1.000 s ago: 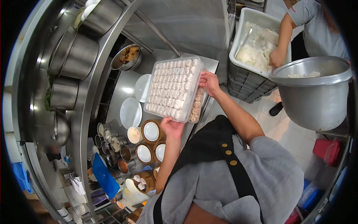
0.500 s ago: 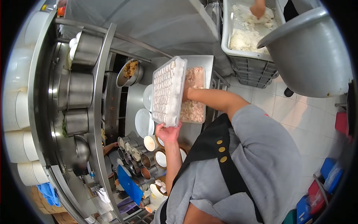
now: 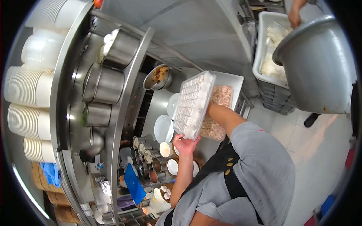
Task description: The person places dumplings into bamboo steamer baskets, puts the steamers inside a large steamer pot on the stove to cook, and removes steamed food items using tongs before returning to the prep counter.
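A clear plastic tray of white dumplings in rows [image 3: 191, 103] is tilted above the steel counter. My left hand [image 3: 186, 144] grips its near bottom edge, fingers wrapped under it. My right forearm reaches behind the tray, and my right hand is hidden there. Beneath and to the right lies a second tray of pinkish minced filling or dumplings [image 3: 213, 129] on the counter.
White plates [image 3: 163, 128] and a bowl of brown food [image 3: 160, 74] are left of the trays. Steel pots [image 3: 109, 84] fill the shelf. A co-worker's hand [image 3: 294, 19] is over a white bin [image 3: 257, 67], near a large metal pot [image 3: 320, 67].
The dumpling tray has been lifted and tilted off the lower tray, which is now uncovered. My right hand has moved from the tray's right edge to behind it.
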A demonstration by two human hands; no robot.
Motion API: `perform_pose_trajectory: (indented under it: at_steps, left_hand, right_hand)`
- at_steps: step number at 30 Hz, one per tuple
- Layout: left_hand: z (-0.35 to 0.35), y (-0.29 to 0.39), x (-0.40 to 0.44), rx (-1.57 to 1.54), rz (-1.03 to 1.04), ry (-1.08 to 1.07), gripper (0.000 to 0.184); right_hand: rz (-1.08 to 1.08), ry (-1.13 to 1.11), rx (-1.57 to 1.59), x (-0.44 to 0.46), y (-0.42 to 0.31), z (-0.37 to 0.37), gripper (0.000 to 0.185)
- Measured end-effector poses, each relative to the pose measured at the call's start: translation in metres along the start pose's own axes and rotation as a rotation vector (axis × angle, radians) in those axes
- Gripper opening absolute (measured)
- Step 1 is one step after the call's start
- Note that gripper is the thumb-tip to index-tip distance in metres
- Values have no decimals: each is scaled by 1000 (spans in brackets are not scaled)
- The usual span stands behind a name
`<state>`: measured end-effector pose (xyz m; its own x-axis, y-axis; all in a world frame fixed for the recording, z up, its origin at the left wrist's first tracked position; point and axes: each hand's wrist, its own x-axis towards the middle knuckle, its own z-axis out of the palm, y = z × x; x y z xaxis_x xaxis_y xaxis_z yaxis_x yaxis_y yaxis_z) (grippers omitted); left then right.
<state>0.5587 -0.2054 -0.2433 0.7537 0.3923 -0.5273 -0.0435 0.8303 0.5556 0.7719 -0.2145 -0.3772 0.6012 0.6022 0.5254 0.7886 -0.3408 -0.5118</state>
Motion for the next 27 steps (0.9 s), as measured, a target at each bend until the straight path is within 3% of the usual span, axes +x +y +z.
perform_pose_trajectory:
  at_steps: [13,27]
  left_hand:
    - [18,0,-9,-64,5,-8,67]
    - [27,2,-14,-43,30,106,71]
  right_hand:
    - [-96,-112,67,7,-1,16,51]
    - [-69,-71,93,-18,-45,32,50]
